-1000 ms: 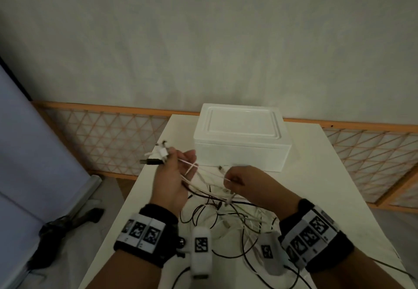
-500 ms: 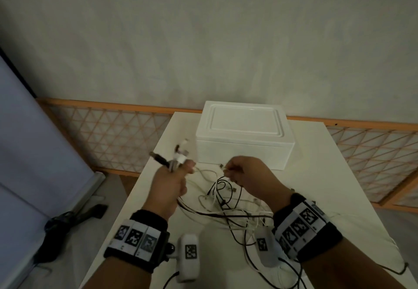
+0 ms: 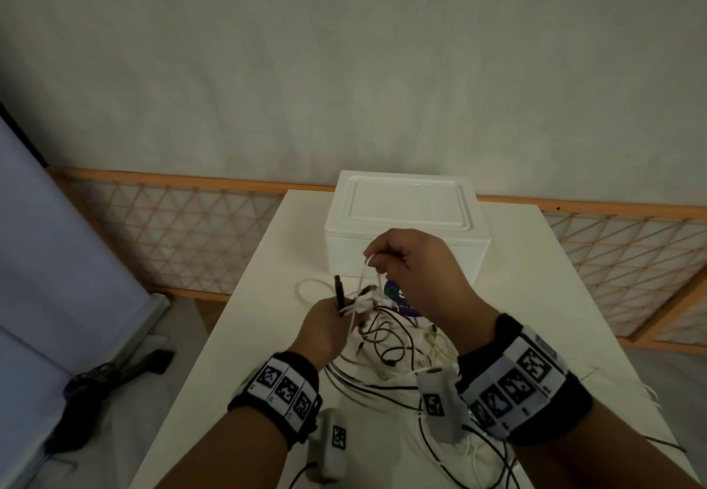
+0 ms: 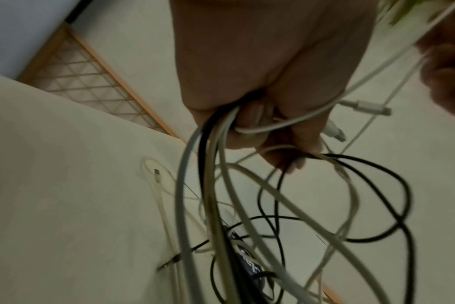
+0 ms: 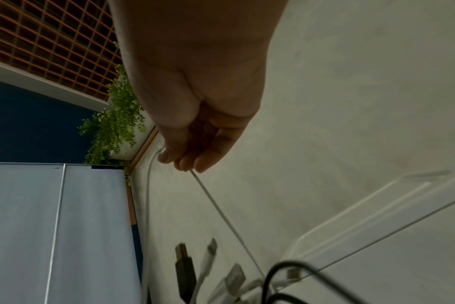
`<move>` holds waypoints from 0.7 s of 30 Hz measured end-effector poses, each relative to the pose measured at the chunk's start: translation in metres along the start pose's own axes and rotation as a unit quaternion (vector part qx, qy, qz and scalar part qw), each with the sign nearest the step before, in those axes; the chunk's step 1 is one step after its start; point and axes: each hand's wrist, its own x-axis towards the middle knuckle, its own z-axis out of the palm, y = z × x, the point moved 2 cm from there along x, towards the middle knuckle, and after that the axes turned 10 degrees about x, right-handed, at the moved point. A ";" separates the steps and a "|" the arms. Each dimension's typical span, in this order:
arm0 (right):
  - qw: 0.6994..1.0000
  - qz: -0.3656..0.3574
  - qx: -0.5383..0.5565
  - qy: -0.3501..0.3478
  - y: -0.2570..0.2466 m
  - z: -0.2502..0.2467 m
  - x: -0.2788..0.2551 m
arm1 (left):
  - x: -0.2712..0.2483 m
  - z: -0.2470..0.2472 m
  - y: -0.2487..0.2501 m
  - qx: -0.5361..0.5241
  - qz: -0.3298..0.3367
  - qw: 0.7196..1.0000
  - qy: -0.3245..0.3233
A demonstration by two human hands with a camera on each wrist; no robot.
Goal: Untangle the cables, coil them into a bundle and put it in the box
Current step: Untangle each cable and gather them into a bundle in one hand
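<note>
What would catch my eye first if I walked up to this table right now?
Probably the snarl of black and white cables spread across the near half of the white table. Just above it, the left hand grips a bunch of cable ends while the right hand pinches one thin white cable and lifts it. Behind them sits a closed white box.

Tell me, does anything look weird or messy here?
Yes: the cables sprawl in a knotted black-and-white heap on the table, and the box meant for them has its lid on.
</note>
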 end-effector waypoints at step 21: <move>0.989 0.001 0.133 0.068 -0.001 0.006 0.010 | -0.029 -0.026 0.018 -0.304 0.027 0.943 -0.131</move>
